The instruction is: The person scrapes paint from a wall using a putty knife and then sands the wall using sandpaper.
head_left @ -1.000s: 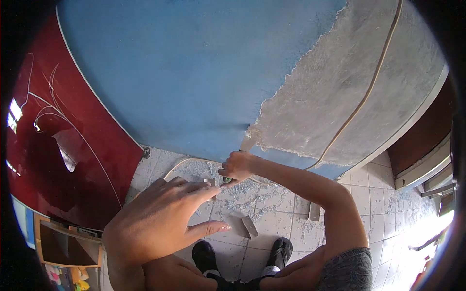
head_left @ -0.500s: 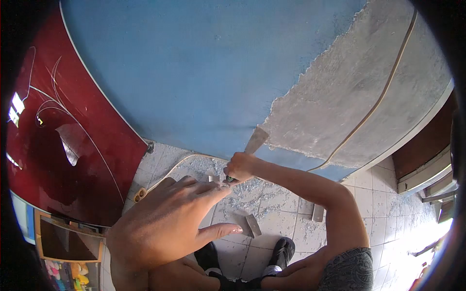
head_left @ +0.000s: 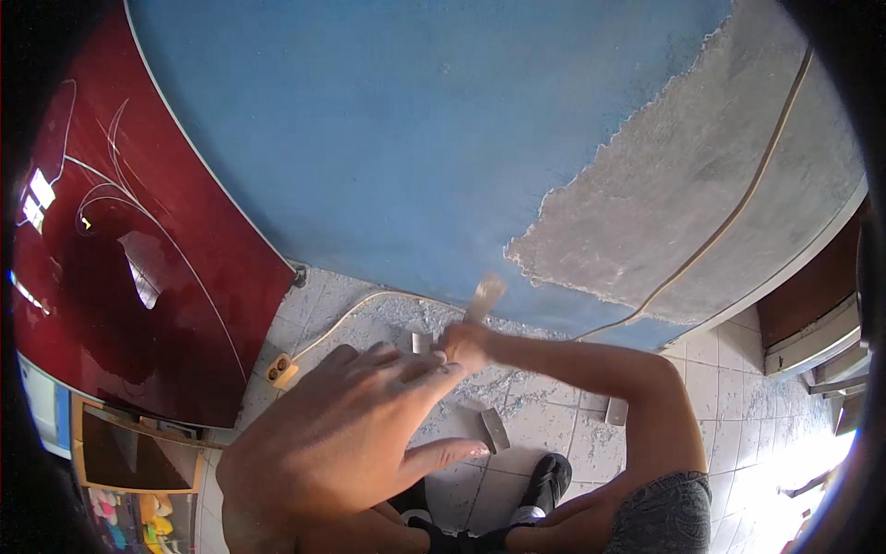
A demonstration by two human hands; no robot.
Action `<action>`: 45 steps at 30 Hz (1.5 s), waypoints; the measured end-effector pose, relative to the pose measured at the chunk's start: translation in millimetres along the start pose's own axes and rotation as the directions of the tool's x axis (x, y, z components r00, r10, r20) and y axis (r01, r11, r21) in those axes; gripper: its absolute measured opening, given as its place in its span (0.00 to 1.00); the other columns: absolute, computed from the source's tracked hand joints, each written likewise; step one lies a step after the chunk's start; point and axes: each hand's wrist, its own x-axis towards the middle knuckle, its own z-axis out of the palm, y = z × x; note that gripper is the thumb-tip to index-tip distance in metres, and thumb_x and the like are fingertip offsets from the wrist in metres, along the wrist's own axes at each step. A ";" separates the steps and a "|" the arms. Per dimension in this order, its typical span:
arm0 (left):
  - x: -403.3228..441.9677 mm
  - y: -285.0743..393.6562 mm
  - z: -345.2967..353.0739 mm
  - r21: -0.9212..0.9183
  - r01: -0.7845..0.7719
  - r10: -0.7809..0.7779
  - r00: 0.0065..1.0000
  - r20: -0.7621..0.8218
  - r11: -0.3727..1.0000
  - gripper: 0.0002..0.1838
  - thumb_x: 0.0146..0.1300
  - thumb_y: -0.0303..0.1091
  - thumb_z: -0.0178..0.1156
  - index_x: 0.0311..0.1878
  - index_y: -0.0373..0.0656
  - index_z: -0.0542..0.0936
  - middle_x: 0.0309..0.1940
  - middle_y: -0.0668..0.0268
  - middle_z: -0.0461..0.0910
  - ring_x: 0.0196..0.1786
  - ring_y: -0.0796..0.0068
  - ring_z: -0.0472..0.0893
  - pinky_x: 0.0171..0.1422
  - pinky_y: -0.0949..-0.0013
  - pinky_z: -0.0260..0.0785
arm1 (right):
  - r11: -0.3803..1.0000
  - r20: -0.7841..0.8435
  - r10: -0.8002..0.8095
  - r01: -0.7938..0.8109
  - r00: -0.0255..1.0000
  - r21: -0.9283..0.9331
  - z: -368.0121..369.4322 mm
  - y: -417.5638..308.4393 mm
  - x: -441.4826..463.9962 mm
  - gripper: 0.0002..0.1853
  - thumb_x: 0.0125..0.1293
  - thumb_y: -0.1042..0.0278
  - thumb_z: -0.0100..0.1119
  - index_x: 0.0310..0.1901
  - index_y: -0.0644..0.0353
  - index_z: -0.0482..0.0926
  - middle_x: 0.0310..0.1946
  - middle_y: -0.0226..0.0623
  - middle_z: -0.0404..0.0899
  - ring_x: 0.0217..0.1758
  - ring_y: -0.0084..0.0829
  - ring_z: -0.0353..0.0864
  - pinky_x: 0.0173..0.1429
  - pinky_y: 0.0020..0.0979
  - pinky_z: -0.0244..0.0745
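My right hand [head_left: 466,345] is closed round the handle of a scraper [head_left: 486,294], whose wide blade points up, near the bottom of the blue wall [head_left: 369,138]. Just right of and above the blade lies the jagged lower corner of the bare grey patch [head_left: 664,194]. Large in the foreground, my left hand [head_left: 369,429] holds nothing, its thumb apart from the other fingers. Its fingertips overlap my right hand in the view; whether they touch cannot be made out. The scraper's handle is hidden.
Paint flakes litter the tiled floor [head_left: 544,427]. A metal blade [head_left: 495,430] lies near my shoes, another [head_left: 616,411] further right. A cable [head_left: 738,208] crosses the grey patch. A socket block [head_left: 281,370] sits below the glossy red panel [head_left: 138,240]. Shelves [head_left: 138,452] stand lower left.
The scraper blade has moved down, away from the edge of the grey patch. Both hands sit slightly lower and further right in the view. The socket block now shows fully.
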 end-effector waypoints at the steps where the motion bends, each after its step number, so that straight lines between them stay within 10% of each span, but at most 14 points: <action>1: 0.2 -0.1 -0.7 -0.015 -0.013 0.013 1.000 0.008 1.000 0.34 0.66 0.53 0.65 0.63 0.34 0.74 0.56 0.48 0.80 0.59 0.47 0.79 0.63 0.51 0.72 | 0.998 -0.062 -0.058 0.058 0.996 0.005 11.7 -8.7 1.2 0.20 0.59 0.44 0.64 0.37 0.54 0.82 0.29 0.40 0.84 0.38 0.45 0.86 0.40 0.47 0.81; 3: 0.2 -2.3 -0.2 -0.004 -0.017 0.017 1.000 0.026 1.000 0.34 0.66 0.53 0.65 0.63 0.34 0.74 0.55 0.48 0.80 0.59 0.47 0.79 0.63 0.51 0.72 | 0.987 -0.143 -0.156 0.149 0.977 -0.059 38.9 -6.6 2.8 0.21 0.64 0.42 0.58 0.32 0.54 0.83 0.28 0.38 0.84 0.33 0.42 0.86 0.37 0.42 0.82; 5: -0.1 -5.1 0.9 0.054 -0.001 -0.001 0.999 0.046 0.999 0.33 0.66 0.53 0.64 0.63 0.34 0.74 0.55 0.48 0.80 0.59 0.47 0.79 0.63 0.51 0.72 | 0.996 0.105 0.019 -0.010 0.994 -0.084 12.7 28.2 -5.5 0.20 0.67 0.44 0.55 0.32 0.53 0.82 0.27 0.36 0.84 0.31 0.40 0.86 0.34 0.39 0.81; 7: -1.7 -7.8 4.0 0.029 -0.023 0.023 1.000 0.010 0.999 0.34 0.67 0.53 0.64 0.64 0.34 0.74 0.56 0.48 0.80 0.59 0.47 0.79 0.63 0.51 0.72 | 0.900 -0.173 0.142 -0.200 0.975 -0.387 -43.7 52.9 -25.0 0.23 0.68 0.40 0.51 0.29 0.53 0.77 0.25 0.33 0.79 0.34 0.37 0.84 0.35 0.41 0.79; 15: 5.0 -1.7 -3.3 0.008 0.005 -0.006 0.998 0.061 1.000 0.34 0.66 0.52 0.66 0.64 0.33 0.73 0.58 0.47 0.79 0.59 0.47 0.79 0.65 0.52 0.71 | 0.983 -0.422 -0.169 0.181 0.891 -0.010 20.7 -19.1 1.3 0.30 0.69 0.35 0.51 0.27 0.57 0.79 0.20 0.38 0.81 0.25 0.43 0.83 0.34 0.42 0.80; 24: 4.4 0.2 -0.2 -0.030 -0.031 0.032 0.999 0.015 0.999 0.32 0.66 0.52 0.65 0.62 0.35 0.75 0.53 0.46 0.81 0.56 0.47 0.81 0.61 0.52 0.73 | 0.991 -0.048 0.086 -0.080 0.995 0.104 19.1 -16.3 -15.6 0.27 0.64 0.37 0.61 0.33 0.59 0.79 0.24 0.43 0.82 0.33 0.48 0.84 0.40 0.46 0.80; 29: 6.7 0.4 3.3 0.031 -0.035 0.035 0.999 -0.002 0.999 0.29 0.68 0.54 0.62 0.60 0.39 0.76 0.49 0.47 0.83 0.54 0.49 0.83 0.59 0.50 0.75 | 0.994 -0.274 -0.083 0.098 0.958 0.040 43.1 -9.0 -18.2 0.33 0.67 0.31 0.54 0.29 0.60 0.78 0.22 0.43 0.80 0.28 0.50 0.82 0.35 0.46 0.79; 45: 15.8 5.6 3.3 -0.005 0.011 -0.010 1.000 0.006 1.000 0.33 0.61 0.49 0.71 0.61 0.34 0.76 0.55 0.46 0.80 0.57 0.48 0.81 0.62 0.53 0.73 | 0.999 -0.173 0.027 -0.020 0.985 0.041 -3.1 22.3 1.7 0.20 0.61 0.42 0.58 0.30 0.52 0.85 0.23 0.40 0.83 0.32 0.44 0.86 0.39 0.46 0.81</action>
